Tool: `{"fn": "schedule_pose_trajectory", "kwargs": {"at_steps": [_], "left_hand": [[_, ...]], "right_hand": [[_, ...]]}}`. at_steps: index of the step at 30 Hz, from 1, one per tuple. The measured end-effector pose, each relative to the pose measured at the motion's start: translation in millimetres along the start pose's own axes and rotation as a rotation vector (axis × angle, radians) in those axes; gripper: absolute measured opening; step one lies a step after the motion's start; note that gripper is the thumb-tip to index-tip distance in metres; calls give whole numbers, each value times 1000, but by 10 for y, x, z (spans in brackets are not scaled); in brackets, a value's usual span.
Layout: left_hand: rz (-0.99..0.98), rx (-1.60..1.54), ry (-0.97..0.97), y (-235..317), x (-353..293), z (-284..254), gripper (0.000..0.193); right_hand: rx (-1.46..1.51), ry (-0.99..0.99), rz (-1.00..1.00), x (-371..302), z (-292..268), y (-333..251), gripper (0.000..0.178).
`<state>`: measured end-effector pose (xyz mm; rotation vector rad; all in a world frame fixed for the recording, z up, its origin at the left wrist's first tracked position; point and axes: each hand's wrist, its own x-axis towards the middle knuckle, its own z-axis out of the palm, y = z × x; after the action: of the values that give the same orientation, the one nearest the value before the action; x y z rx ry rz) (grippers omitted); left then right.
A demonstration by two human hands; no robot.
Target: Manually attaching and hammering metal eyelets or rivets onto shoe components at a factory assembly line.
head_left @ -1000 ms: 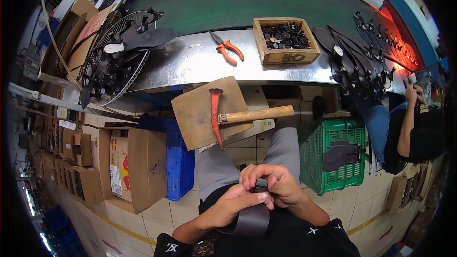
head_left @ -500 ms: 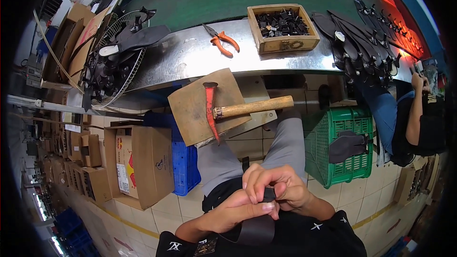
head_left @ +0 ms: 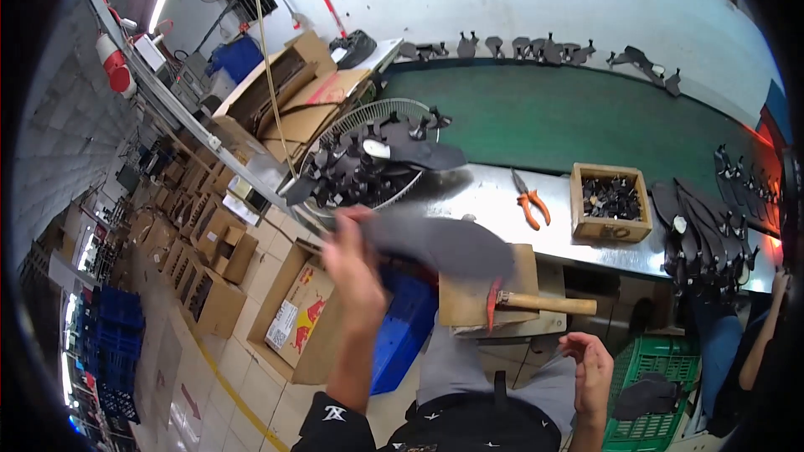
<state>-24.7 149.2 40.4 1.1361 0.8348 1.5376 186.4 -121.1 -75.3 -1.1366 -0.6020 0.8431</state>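
My left hand [head_left: 352, 272], raised and blurred by motion, grips one end of a dark grey shoe sole [head_left: 461, 246]. The sole stretches out to the right, over the near edge of the metal bench. Beyond this hand stands a round wire basket [head_left: 402, 104] heaped with dark heeled soles. Low over my lap, my right hand [head_left: 591, 372] has loosely curled fingers, apart, with nothing visible in them. Ahead of it, a hammer [head_left: 548, 304] with a red head and wooden handle lies on a brown board [head_left: 466, 300], partly covered from view by the sole.
On the metal bench lie orange-handled pliers [head_left: 530, 206] beside a wooden box [head_left: 611, 232] of small black pieces. More soles [head_left: 699, 238] lie to the right, near another person's arm [head_left: 764, 335]. Below are a blue crate [head_left: 402, 339], cardboard box [head_left: 293, 318] and green crate [head_left: 649, 356].
My hands have parted from in front of my chest. The left has carried the sole up and left toward the basket; the right has let go and moved right. The view has swung left.
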Motion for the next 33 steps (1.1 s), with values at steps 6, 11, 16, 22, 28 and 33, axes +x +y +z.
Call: {"fn": "schedule_pose_trajectory", "kwargs": {"at_steps": [6, 11, 16, 22, 28, 33], "left_hand": [[660, 821, 208, -318, 2125, -294, 49], [578, 1010, -10, -696, 2274, -812, 45], [349, 777, -376, -917, 1439, -253, 45], [475, 765, -620, -332, 264, 368, 39], [998, 1358, -432, 152, -480, 839, 47], [700, 784, -760, 102, -990, 1189, 76]], "right_hand": [[-82, 293, 29, -94, -436, -55, 27], [-617, 509, -166, 181, -926, -255, 37], [-1140, 1030, -527, 558, -2275, -1071, 27], [-1465, 654, -486, 1240, -2923, -1286, 27], [-941, 615, -537, 1404, -1693, -1939, 37], [-230, -193, -170, 960, 60, -1848, 29]]}}
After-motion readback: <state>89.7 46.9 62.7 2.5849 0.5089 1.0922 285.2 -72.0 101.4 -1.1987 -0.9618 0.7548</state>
